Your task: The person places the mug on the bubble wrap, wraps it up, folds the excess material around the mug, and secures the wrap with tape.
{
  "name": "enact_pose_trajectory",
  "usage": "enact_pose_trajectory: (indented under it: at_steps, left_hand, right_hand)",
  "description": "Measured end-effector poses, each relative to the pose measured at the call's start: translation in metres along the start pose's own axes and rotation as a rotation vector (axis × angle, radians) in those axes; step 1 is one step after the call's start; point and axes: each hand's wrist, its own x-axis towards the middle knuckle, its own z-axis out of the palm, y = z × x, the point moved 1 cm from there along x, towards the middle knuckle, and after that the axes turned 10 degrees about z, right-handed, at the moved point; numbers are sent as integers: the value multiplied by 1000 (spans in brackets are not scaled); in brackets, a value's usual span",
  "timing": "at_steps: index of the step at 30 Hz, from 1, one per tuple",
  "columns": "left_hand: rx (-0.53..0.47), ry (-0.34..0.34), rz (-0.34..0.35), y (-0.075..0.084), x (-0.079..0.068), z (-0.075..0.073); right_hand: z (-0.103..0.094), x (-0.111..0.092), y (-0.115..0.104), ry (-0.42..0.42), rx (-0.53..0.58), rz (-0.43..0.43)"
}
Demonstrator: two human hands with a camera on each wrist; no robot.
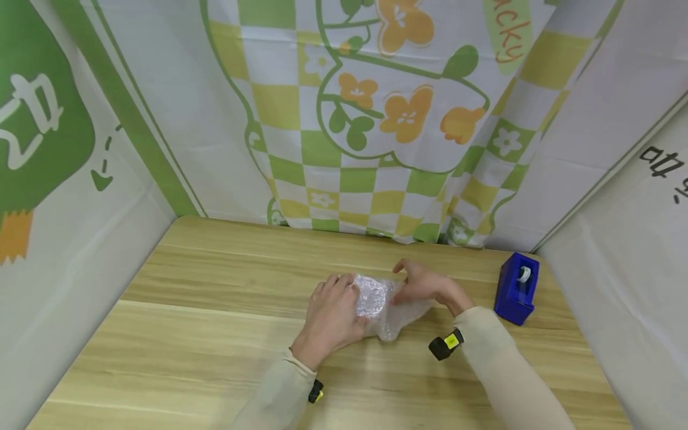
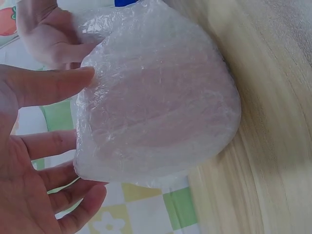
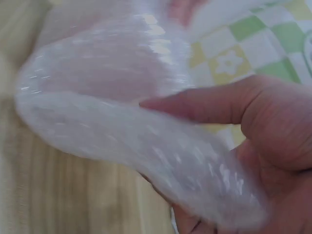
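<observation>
A bundle (image 1: pixel 371 297) rolled in clear bubble wrap stands on the wooden table; whatever it covers shows only as a pale pinkish shape. My left hand (image 1: pixel 334 312) grips its left side, and the left wrist view has the thumb (image 2: pixel 63 84) along one edge of the wrapped bundle (image 2: pixel 161 102) with fingers at the opposite edge. My right hand (image 1: pixel 424 284) is on the other side, holding the loose end of bubble wrap (image 1: pixel 405 316). Seen from the right wrist, the thumb (image 3: pixel 200 105) lies over this flap (image 3: pixel 180 158) while the other fingers are underneath.
A blue tape dispenser (image 1: pixel 517 289) with a small roll of tape stands at the table's right side. Behind the table (image 1: pixel 204 358) hangs a checked, flower-printed cloth (image 1: pixel 328 161). Printed white panels enclose the left and right sides.
</observation>
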Motion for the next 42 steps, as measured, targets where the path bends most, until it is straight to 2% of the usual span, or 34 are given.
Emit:
enact_pose_trajectory:
  at_steps: [4, 8, 15, 21, 28, 35, 42]
  left_hand:
    - [-10, -1, -16, 1, 1, 1]
    - [-22, 6, -27, 3, 1, 2]
    - [1, 37, -47, 8, 0, 6]
    - [45, 93, -49, 13, -1, 13]
    - [61, 126, -71, 17, -1, 20]
    - [-5, 171, -54, 17, -3, 22]
    - [-93, 198, -38, 14, -5, 23]
  right_hand:
    - [-9, -5, 1, -69, 48, 22]
    - [-15, -10, 0, -95, 103, 29]
    - [-19, -20, -5, -119, 337, -28]
    - [-14, -23, -8, -24, 448, -59]
    - [-2, -30, -9, 84, 556, -97]
    - [15, -39, -10, 255, 562, -126]
    - [28, -40, -14, 383, 472, -200]
